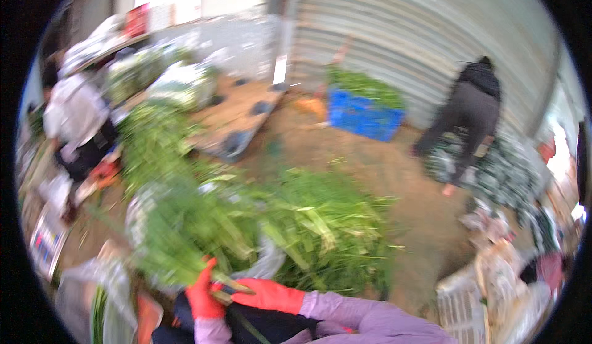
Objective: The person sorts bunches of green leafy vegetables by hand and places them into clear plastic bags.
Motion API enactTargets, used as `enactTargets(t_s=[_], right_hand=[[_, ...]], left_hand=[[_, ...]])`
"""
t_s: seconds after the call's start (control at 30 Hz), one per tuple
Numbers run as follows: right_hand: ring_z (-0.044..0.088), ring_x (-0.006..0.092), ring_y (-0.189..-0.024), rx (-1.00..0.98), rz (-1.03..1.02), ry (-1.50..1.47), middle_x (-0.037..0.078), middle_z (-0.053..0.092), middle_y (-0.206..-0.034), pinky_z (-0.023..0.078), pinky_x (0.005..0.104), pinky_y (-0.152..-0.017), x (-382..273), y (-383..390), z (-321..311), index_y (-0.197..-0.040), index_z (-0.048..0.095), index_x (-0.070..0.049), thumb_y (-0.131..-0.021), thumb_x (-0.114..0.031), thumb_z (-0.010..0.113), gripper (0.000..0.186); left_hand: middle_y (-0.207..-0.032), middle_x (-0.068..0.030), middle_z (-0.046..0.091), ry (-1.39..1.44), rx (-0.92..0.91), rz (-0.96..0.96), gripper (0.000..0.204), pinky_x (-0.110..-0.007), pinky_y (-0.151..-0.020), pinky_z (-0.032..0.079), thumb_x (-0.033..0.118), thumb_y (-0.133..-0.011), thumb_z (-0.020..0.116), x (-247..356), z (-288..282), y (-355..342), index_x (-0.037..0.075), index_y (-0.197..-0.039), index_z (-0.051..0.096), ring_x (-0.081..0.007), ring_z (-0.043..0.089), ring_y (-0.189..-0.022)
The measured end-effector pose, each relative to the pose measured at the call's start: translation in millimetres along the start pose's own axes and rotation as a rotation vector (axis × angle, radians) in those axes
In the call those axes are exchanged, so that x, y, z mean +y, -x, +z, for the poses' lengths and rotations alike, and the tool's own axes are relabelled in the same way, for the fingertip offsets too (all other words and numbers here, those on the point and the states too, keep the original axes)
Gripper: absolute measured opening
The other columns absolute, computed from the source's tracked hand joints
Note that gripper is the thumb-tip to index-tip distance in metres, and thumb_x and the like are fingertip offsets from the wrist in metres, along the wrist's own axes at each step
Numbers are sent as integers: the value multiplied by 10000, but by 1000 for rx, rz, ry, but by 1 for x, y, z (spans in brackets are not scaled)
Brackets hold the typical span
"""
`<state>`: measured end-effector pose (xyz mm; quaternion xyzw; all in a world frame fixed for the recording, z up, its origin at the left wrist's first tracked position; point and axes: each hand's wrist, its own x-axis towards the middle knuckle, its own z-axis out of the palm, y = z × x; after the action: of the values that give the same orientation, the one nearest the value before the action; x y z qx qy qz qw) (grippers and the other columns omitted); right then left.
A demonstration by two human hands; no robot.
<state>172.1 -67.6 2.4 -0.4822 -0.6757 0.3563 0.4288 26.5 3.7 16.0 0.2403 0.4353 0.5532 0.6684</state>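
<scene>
Beside the stems, the right hand points leftward (seemingly curled).

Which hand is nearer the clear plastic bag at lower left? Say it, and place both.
Left. The left hand is to the right of the clear plastic bag, apart from it; the right hand is farther right, beyond the left one.
</scene>
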Motion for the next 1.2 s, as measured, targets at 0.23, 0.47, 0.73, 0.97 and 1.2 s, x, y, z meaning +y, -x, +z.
enactTargets(t_s=[0.23, 0.47, 0.73, 0.97, 1.2], right_hand=[[457, 71, -488, 189, 707, -495, 14, 530, -602, 349, 196, -428, -18, -13, -23, -925, 678, -76, -885, -264, 501, 261], [485, 94, -443, 157, 689, -417, 63, 586, -608, 363, 211, -399, -23, -20, -13, -957, 660, -55, -904, -267, 502, 270], [572, 163, -454, 2, 121, 350, 68, 607, -620, 434, 300, -442, 0, -11, 29, -816, 575, -29, -894, -245, 547, 231], [603, 140, -561, 41, 426, -359, 91, 642, -716, 477, 252, -485, -41, -18, -8, -979, 617, -1, -915, -256, 529, 277], [618, 157, -594, 246, 218, -236, 120, 648, -788, 486, 255, -511, -35, -93, -19, -1030, 582, 32, -896, -276, 564, 336]], left_hand=[[-947, -72, 652, 48, 11, -31, 300, -240, -387, 417, 70, -796, 648, -9, -11, -9, 40, -1085, 570, -104, 448, -410], [-992, -158, 654, 255, -121, -206, 300, -334, -653, 554, 38, -825, 600, -18, -22, -10, -10, -1115, 541, -253, 665, -737], [-1063, -177, 628, 93, -435, -325, 496, -375, -899, 468, 98, -823, 612, -27, -27, -16, -11, -1270, 427, -279, 591, -1029], [-878, -144, 646, 150, -418, -304, 507, -384, -778, 518, 42, -802, 598, -9, -22, -3, 12, -1278, 429, -253, 637, -834], [-851, -155, 639, 58, -299, -183, 422, -297, -591, 545, -31, -812, 576, -12, -9, 4, 3, -1223, 487, -229, 641, -680]])
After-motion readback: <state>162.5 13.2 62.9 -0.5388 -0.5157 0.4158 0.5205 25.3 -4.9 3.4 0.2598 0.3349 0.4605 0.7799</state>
